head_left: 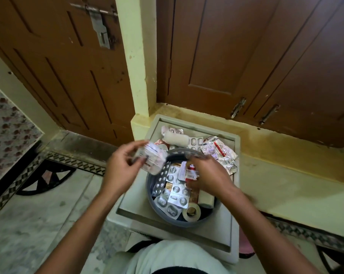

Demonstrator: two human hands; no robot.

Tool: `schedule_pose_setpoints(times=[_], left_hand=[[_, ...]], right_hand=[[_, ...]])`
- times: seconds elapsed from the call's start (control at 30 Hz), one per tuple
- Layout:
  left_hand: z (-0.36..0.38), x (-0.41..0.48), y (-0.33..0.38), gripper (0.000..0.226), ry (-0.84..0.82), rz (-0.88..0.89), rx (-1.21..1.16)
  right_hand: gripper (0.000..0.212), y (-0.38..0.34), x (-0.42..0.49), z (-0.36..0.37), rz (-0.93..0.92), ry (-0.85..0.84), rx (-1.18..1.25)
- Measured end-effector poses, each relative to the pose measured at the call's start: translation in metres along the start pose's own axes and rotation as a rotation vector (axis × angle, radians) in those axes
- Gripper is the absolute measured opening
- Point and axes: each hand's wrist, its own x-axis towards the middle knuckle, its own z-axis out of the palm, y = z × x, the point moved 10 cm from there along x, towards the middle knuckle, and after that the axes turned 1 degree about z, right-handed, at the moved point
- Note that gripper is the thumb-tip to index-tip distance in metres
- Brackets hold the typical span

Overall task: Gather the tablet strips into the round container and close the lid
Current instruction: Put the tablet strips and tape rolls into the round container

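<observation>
A grey round container (150, 191) stands on a pale square stool (234, 186), filled with several silver tablet strips (172, 191), a tape roll (191, 212) and a bandage roll (205, 199). My left hand (120, 171) holds a blurred bundle of tablet strips (154, 158) just above the container's left rim. My right hand (207, 175) reaches into the container, fingers closed on a red-and-white tablet strip (189, 173). More strips (219, 153) and a grey bandage roll (175, 139) lie on the stool behind the container. No lid is clearly visible.
The stool stands against a yellow wall pillar (136, 76) between brown wooden doors (58, 72). Marble floor with a patterned border (48, 194) spreads to the left. My lap in pale cloth (173, 256) is at the bottom edge.
</observation>
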Motion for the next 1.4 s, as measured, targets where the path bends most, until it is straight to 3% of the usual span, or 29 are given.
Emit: schedule_pose_setpoints(times=[0.1,0.23,0.37,0.5,0.73,0.8,0.87,0.93,1.07,1.2,1.4], left_hand=[[0.049,-0.012,-0.009,0.029,-0.217,-0.030,0.260],[0.069,-0.021,-0.004,0.035,-0.250,0.164,0.709],[0.087,-0.029,0.007,0.045,-0.294,0.331,0.869],[0.110,-0.030,-0.009,0.037,-0.425,0.313,0.974],[0.107,-0.019,-0.008,0.033,-0.435,0.302,0.832],[0.086,-0.008,0.008,0.030,-0.312,0.279,0.644],[0.055,0.015,0.012,0.026,-0.119,0.220,0.485],[0.035,0.040,-0.007,0.028,-0.003,0.152,0.473],[0.047,0.074,-0.063,0.056,-0.129,0.016,0.749],[0.053,0.079,-0.074,0.067,-0.131,0.028,0.771],[0.051,0.078,-0.070,0.057,-0.128,0.065,0.671]], right_hand=[[0.055,0.004,-0.005,0.003,0.013,0.029,-0.012],[0.046,0.006,-0.011,-0.002,0.011,0.031,0.073],[0.043,-0.005,-0.017,0.015,-0.055,-0.082,0.090],[0.041,-0.014,-0.021,0.025,-0.069,-0.050,0.054],[0.035,-0.009,-0.018,0.017,-0.059,-0.076,0.110],[0.032,0.010,-0.013,-0.007,0.024,0.029,0.222],[0.027,0.042,-0.006,-0.038,0.140,0.242,0.340],[0.026,0.077,0.005,-0.050,0.255,0.346,0.371],[0.032,0.109,0.036,-0.029,0.376,0.230,0.199],[0.027,0.099,0.046,-0.017,0.338,0.208,0.083],[0.038,0.105,0.040,-0.019,0.340,0.222,0.375]])
